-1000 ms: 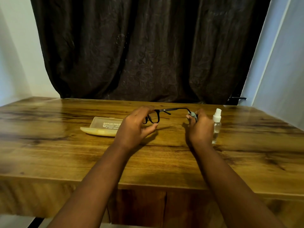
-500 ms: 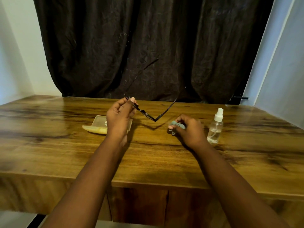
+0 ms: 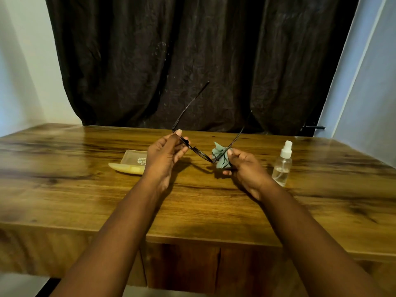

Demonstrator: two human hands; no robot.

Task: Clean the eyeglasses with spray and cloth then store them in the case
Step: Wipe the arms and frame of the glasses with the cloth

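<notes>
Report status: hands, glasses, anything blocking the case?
Left hand grips eyeglasses, temples unfolded. Right hand pinches cloth at the frame's far end. Case open on table, unobstructed; spray bottle stands aside.

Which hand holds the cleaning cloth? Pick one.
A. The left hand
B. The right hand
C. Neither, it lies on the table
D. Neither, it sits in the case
B: the right hand pinches the bunched grey-green cloth against the eyeglasses, while the left hand grips the frame's other end.
</notes>
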